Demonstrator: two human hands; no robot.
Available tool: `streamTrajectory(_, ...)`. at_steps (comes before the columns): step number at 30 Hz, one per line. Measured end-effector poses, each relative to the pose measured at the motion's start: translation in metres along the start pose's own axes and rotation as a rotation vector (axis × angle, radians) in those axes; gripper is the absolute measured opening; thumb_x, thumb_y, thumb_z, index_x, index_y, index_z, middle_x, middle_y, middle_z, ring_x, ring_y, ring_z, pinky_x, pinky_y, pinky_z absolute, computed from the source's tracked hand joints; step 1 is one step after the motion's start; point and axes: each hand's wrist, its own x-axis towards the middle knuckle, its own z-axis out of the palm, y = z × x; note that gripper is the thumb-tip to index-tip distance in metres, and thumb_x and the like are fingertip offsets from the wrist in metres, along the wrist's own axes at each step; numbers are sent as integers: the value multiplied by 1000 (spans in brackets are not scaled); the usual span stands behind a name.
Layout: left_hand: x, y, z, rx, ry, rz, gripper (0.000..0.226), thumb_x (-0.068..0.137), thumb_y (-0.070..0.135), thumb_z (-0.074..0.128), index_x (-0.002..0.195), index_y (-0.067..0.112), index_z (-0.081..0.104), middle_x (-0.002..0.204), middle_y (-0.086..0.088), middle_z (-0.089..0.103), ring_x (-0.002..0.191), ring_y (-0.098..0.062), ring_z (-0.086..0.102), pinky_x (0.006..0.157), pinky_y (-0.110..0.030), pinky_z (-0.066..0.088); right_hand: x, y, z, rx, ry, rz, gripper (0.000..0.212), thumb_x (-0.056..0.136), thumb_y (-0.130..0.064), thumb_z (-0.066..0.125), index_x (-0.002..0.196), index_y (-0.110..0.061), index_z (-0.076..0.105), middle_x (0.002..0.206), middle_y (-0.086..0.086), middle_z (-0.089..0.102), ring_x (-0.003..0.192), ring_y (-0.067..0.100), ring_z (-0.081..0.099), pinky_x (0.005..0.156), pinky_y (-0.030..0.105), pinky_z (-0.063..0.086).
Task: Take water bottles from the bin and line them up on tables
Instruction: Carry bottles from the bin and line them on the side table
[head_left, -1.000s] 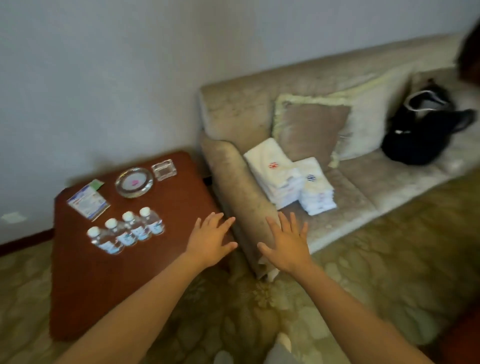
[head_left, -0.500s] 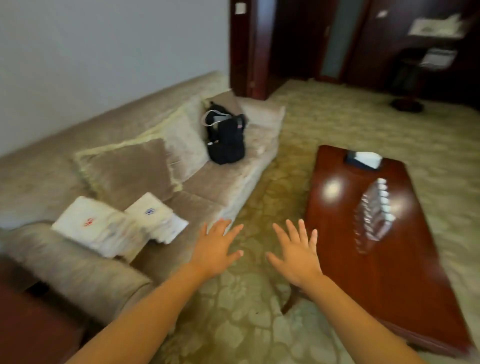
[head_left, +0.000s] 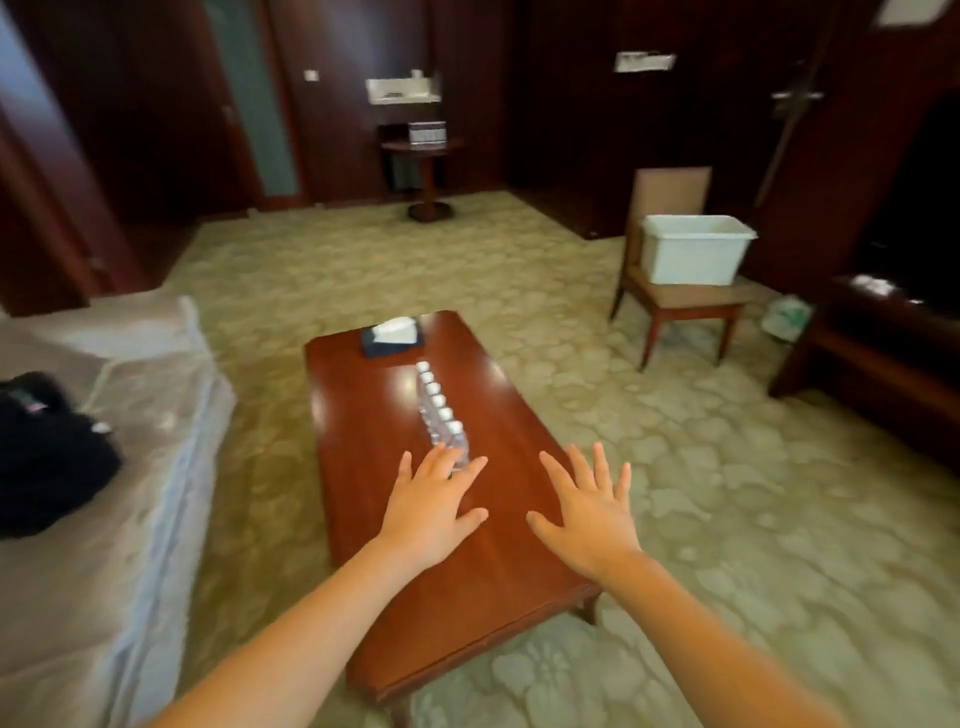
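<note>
White plastic bin (head_left: 693, 254) at two o'clock hides its inside; left hand (head_left: 426, 512) and right hand (head_left: 587, 525) spread wide.

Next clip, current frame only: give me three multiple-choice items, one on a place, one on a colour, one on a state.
1. The bin stands on: A a shelf; B the chair; C a cart.
2. The caps of the lined-up bottles are: A blue; B white; C red.
3. The left hand and right hand: A both carry the bin; B the right grips a bottle; C both are open and hold nothing.
Key: 1 B, the bin sits on the chair's seat; 2 B, the row's caps show white; 3 C, all fingers are spread straight.
</note>
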Motion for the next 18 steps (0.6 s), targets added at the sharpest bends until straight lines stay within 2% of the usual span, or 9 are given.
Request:
streamTrajectory(10,218,110,20,-19,-77,365,68,96,59,41,154,39,12,164,4,9,152,-19,-2,121,-54,-1,83,151,-28,-24,63,356,80,93,-64,40,158,-34,5,167,5,0,151,32,-20,118,59,-15)
streamTrajectory(18,356,188,33,-26,-143,532,69,95,59,41,154,39,12,163,5,9,152,-19,-2,120,-54,-3,139,256,-47,9,103,552,79,94,-65,38,159,-34,5,167,4,-2,151,31,-21,118,58,-15)
